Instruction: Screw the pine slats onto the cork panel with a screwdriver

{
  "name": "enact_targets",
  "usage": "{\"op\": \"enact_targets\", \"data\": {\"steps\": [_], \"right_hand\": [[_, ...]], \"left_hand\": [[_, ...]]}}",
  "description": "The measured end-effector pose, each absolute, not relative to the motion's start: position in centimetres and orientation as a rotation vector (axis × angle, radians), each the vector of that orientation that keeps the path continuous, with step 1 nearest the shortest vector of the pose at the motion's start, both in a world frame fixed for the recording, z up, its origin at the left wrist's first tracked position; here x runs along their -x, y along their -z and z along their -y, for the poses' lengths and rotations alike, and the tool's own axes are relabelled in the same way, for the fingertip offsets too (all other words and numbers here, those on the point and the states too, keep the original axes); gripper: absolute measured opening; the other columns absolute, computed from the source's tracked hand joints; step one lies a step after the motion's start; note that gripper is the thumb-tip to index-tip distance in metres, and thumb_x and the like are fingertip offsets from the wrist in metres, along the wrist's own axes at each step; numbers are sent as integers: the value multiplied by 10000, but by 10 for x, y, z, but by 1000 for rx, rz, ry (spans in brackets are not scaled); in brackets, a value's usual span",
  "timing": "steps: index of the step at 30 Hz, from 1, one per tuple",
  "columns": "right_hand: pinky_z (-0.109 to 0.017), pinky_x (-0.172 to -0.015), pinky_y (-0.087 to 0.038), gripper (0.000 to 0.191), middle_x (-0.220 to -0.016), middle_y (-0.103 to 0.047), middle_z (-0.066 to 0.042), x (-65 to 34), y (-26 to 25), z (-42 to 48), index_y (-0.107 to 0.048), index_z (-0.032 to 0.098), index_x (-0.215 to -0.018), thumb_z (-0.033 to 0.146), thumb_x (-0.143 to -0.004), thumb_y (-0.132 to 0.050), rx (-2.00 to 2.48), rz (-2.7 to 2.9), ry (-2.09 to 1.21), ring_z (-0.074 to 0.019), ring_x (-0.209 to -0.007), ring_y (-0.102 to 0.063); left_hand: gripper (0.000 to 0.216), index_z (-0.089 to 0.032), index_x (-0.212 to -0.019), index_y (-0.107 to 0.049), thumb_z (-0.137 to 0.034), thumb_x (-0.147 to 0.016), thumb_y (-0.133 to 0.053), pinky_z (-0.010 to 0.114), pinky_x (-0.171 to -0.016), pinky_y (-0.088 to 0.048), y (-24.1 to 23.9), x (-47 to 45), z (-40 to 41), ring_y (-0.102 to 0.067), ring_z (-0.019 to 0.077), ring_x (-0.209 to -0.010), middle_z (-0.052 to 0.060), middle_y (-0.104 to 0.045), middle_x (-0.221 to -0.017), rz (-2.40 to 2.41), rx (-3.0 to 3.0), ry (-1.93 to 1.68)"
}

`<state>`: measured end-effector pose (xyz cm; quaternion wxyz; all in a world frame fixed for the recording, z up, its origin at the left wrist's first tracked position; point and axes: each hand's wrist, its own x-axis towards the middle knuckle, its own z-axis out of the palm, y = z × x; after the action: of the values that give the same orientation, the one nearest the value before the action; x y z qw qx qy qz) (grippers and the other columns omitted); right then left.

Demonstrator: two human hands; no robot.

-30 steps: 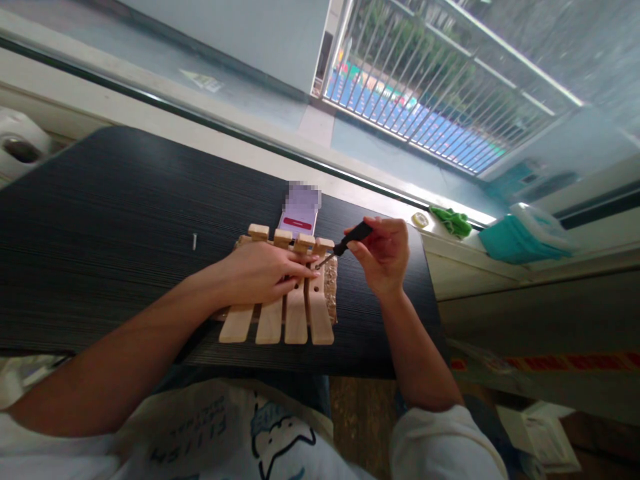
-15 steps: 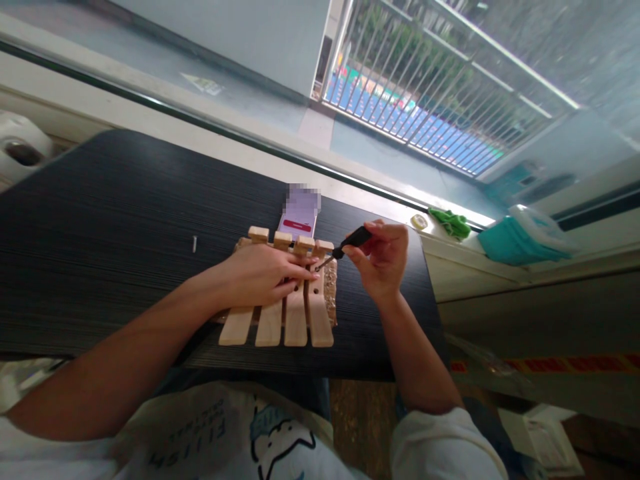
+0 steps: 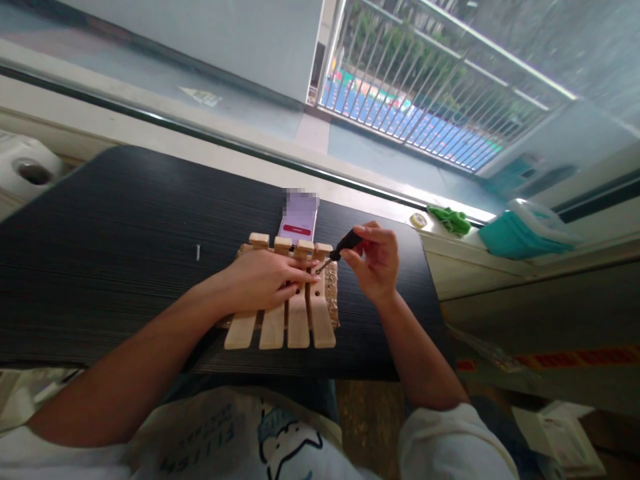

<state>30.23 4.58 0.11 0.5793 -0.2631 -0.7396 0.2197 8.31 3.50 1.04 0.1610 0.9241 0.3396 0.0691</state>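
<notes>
A wooden slatted rack (image 3: 293, 320) made of several light slats lies on a cork mat (image 3: 331, 299) on the black table (image 3: 115, 227). My left hand (image 3: 265, 279) lies flat on the slats, fingers stretched toward the rightmost slat. My right hand (image 3: 373, 260) pinches the black handle of a small screwdriver (image 3: 340, 248). Its tip points down-left to the top of the rightmost slat, beside my left fingertips. A phone (image 3: 299, 219) with a lit screen lies just behind the rack.
A loose screw (image 3: 198, 252) lies on the table left of the rack. A white roll (image 3: 25, 170) sits at the far left. On the sill to the right are a tape roll (image 3: 418, 220), a green cloth (image 3: 451, 220) and a teal container (image 3: 520, 237).
The screwdriver handle has turned slightly between my right fingers and moved a little left. My left hand stays on the slats. The camera shifted slightly.
</notes>
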Motion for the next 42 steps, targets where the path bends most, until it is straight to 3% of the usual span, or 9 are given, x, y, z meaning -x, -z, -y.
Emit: {"op": "enact_targets", "data": {"steps": [6, 9, 13, 16, 19, 26, 42], "right_hand": [[-322, -679, -521, 235, -1151, -621, -10, -305, -5, -43, -549, 348, -1135, 257, -921, -517, 592, 1772, -615, -154, -983, -617], [-307, -673, -545, 212, -1223, -654, -1, -304, -7, -41, -503, 348, -1118, 257, -927, -513, 606, 1780, -737, -124, -891, -656], [-265, -589, -535, 152, -1027, -723, 7, -303, -7, -40, -501, 317, -1059, 339, -914, -540, 653, 1744, -797, -82, -631, -611], [-247, -532, -507, 194, -864, -709, 9, -302, -8, -41, -518, 289, -1024, 414, -884, -570, 718, 1718, -750, -85, -592, -590], [-239, -497, -478, 212, -849, -703, 11, -302, -7, -42, -547, 282, -1012, 427, -867, -600, 748, 1689, -727, -77, -558, -559], [-271, -565, -519, 229, -685, -597, 59, -305, 0, -43, -598, 297, -1022, 392, -828, -673, 764, 1630, -698, -72, -516, -499], [-259, -490, -458, 265, -734, -543, 54, -301, -5, -44, -573, 288, -948, 447, -781, -703, 772, 1618, -615, -63, -504, -461]], "left_hand": [[412, -406, -1259, -601, -274, -915, -417, 350, -984, -479, -12, -82, -35, -615, 189, -1168, -80, -527, -1396, -959, -2652, -176], [412, -404, -1258, -603, -278, -917, -409, 353, -986, -480, -13, -82, -35, -621, 187, -1159, -79, -534, -1391, -960, -2661, -163], [409, -401, -1252, -608, -276, -911, -420, 327, -985, -478, -14, -83, -35, -621, 173, -1153, -75, -540, -1387, -954, -2673, -172], [405, -399, -1254, -608, -276, -918, -419, 318, -987, -474, -13, -83, -35, -617, 167, -1156, -73, -534, -1396, -957, -2674, -164], [406, -404, -1255, -605, -276, -921, -414, 333, -985, -477, -13, -83, -35, -626, 175, -1143, -71, -533, -1399, -958, -2672, -143], [414, -419, -1235, -616, -261, -899, -431, 376, -957, -503, -13, -84, -36, -639, 199, -1129, -77, -529, -1401, -958, -2662, -138], [415, -401, -1246, -614, -261, -901, -429, 360, -975, -497, -10, -82, -37, -618, 199, -1167, -66, -525, -1404, -936, -2670, -184]]}}
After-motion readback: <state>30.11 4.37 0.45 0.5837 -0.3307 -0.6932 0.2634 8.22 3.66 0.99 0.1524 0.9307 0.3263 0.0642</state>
